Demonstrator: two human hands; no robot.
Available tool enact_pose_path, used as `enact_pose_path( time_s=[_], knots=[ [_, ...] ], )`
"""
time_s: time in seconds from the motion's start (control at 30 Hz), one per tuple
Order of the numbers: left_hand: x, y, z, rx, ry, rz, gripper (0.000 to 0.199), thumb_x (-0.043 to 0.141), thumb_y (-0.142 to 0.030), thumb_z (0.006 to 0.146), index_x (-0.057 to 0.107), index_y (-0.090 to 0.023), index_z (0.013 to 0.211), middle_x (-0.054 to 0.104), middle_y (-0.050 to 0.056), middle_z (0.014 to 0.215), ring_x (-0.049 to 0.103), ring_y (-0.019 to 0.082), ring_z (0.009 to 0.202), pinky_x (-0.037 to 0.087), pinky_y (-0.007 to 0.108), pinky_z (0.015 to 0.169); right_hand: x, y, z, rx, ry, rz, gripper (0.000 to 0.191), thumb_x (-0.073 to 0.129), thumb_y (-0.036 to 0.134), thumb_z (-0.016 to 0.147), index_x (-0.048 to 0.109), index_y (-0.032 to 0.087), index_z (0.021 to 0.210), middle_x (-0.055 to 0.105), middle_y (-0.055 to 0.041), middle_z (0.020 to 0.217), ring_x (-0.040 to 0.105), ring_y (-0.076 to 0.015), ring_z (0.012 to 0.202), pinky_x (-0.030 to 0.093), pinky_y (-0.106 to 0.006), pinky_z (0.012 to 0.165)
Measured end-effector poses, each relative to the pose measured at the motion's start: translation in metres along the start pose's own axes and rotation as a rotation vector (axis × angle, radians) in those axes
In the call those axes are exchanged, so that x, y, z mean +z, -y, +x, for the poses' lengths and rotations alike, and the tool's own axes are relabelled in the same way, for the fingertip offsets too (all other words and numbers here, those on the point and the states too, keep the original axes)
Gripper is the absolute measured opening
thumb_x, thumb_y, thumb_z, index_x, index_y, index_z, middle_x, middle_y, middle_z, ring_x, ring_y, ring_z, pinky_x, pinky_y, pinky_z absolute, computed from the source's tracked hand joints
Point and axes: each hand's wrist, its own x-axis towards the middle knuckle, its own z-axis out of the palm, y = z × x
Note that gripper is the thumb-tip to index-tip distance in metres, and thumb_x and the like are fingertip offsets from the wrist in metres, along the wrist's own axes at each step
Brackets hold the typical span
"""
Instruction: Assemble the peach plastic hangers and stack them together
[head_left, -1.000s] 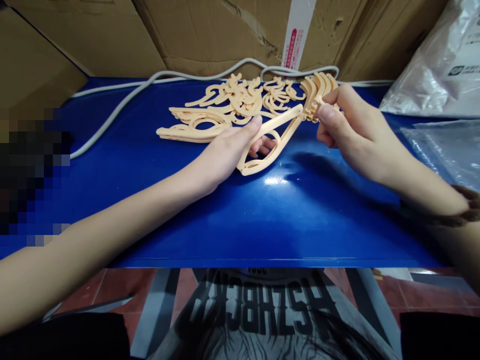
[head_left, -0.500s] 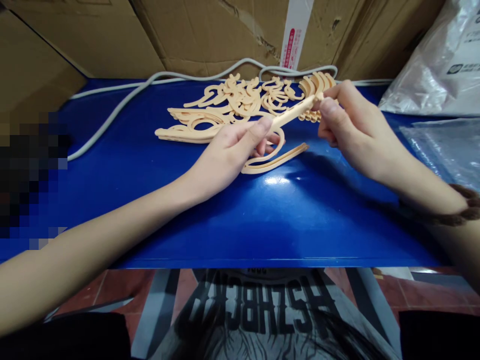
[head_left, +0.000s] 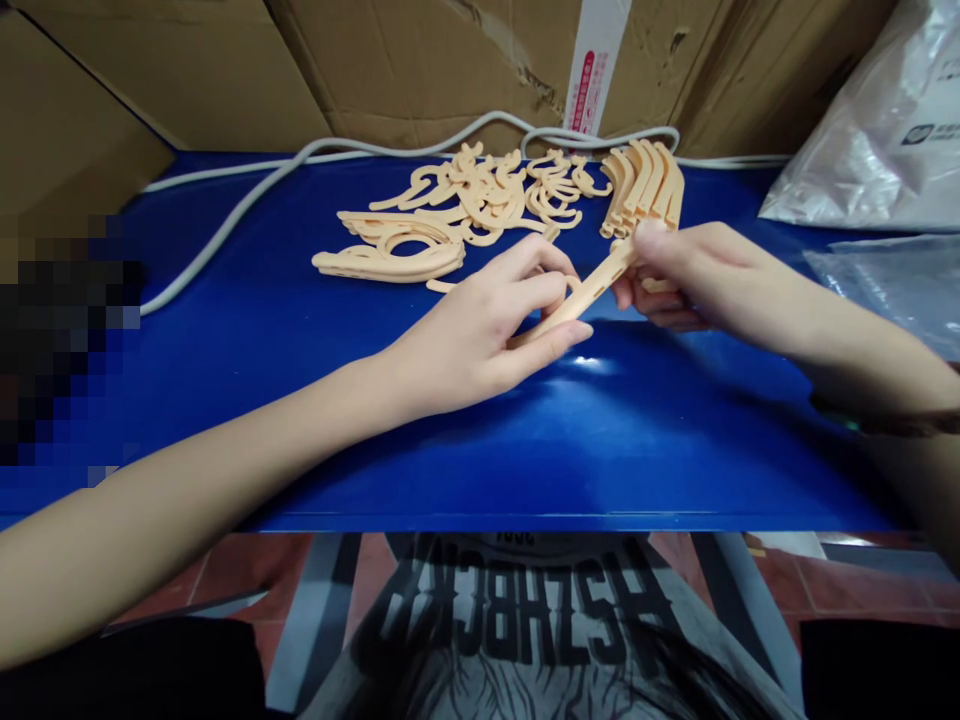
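Observation:
A slotted, beige plastic hanger piece (head_left: 600, 278) slants up to the right between my hands, just above the blue table. My left hand (head_left: 491, 320) is closed around its lower left part, thumb along the near side and fingers behind. The upper right end is pinched by my right hand (head_left: 686, 270), with the thumb on top. Another beige bit shows under the right fingers; whether it belongs to the same piece I cannot tell. Beyond my left hand lie stacked curved hanger arms (head_left: 390, 262) and a heap of small hooks (head_left: 487, 190). A row of curved beige arms (head_left: 649, 185) is behind my right hand.
The blue table (head_left: 600, 450) has a white cable (head_left: 247, 200) running along its back. Cardboard boxes (head_left: 420, 80) stand behind it. A white plastic bag (head_left: 862, 130) and a clear plastic sheet (head_left: 892, 285) lie at the right.
The held piece has come lower and nearer to me. My left hand has turned, thumb now on the near side. My right hand has moved down, uncovering the row of curved arms.

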Motion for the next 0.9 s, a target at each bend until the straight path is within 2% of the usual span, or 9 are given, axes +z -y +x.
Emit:
enact_pose_path(
  time_s=[0.1,0.2,0.3,0.43,0.57,0.73,0.83,0.9],
  knots=[
    [0.001,0.001,-0.001,-0.013,0.018,0.024,0.025,0.061,-0.038,0.107,0.055,-0.024,0.088,0.069,0.01,0.127,0.069,0.03,0.115,0.057,0.051,0.105,0.002,0.005,-0.004,-0.056,0.043,-0.046,0.066,0.067,0.082,0.094,0.059,0.02,0.074,0.041,0.0073,0.062,0.034,-0.0061,0.056,0.027,-0.027,0.05],
    [0.0,0.004,-0.001,-0.063,0.027,0.066,0.028,0.063,-0.045,0.107,0.056,-0.024,0.09,0.069,0.009,0.118,0.069,0.029,0.108,0.058,0.049,0.099,0.002,0.008,-0.006,-0.087,0.022,-0.103,0.067,0.066,0.082,0.095,0.057,0.02,0.07,0.045,0.0062,0.062,0.036,-0.0061,0.057,0.026,-0.028,0.05],
    [0.0,0.005,0.0,-0.111,0.077,0.136,0.038,0.063,-0.059,0.106,0.06,-0.023,0.099,0.069,0.009,0.112,0.068,0.03,0.101,0.058,0.048,0.094,0.0,0.009,-0.007,-0.139,0.03,-0.2,0.072,0.062,0.082,0.095,0.048,0.02,0.062,0.036,0.0071,0.059,0.03,-0.0053,0.056,0.022,-0.028,0.049],
    [0.001,0.003,0.0,-0.134,0.126,0.248,0.058,0.046,-0.074,0.109,0.065,-0.02,0.111,0.071,0.015,0.122,0.066,0.035,0.11,0.054,0.054,0.101,-0.001,0.009,-0.008,-0.171,0.087,-0.302,0.075,0.052,0.083,0.098,0.047,0.018,0.059,0.032,0.0077,0.06,0.026,-0.0031,0.057,0.022,-0.024,0.048],
    [0.003,0.0,-0.002,-0.171,0.076,0.263,0.069,0.032,-0.079,0.11,0.068,-0.02,0.112,0.072,0.016,0.128,0.065,0.037,0.12,0.049,0.058,0.11,0.0,0.012,-0.008,-0.227,0.058,-0.346,0.075,0.049,0.079,0.101,0.044,0.018,0.057,0.032,0.0082,0.056,0.027,-0.0013,0.053,0.021,-0.021,0.045],
    [0.002,0.001,-0.003,-0.213,0.032,0.238,0.069,0.042,-0.086,0.104,0.066,-0.022,0.112,0.07,0.016,0.134,0.062,0.039,0.129,0.047,0.06,0.117,-0.002,0.013,-0.009,-0.266,0.039,-0.392,0.075,0.05,0.077,0.101,0.047,0.017,0.056,0.029,0.0076,0.056,0.027,-0.0008,0.051,0.019,-0.021,0.043],
    [0.001,0.002,-0.003,-0.237,0.02,0.21,0.066,0.054,-0.086,0.1,0.063,-0.023,0.117,0.067,0.017,0.142,0.06,0.041,0.137,0.046,0.061,0.12,-0.004,0.011,-0.01,-0.225,0.042,-0.396,0.074,0.051,0.078,0.098,0.053,0.015,0.058,0.028,0.0079,0.057,0.027,-0.0002,0.052,0.017,-0.02,0.044],
    [0.002,0.004,-0.003,-0.232,0.006,0.18,0.064,0.06,-0.083,0.098,0.061,-0.023,0.122,0.065,0.017,0.146,0.058,0.041,0.141,0.047,0.06,0.121,-0.004,0.011,-0.01,-0.191,0.039,-0.384,0.07,0.059,0.071,0.099,0.056,0.014,0.058,0.029,0.0082,0.056,0.027,-0.0001,0.052,0.017,-0.021,0.044]
  ],
)
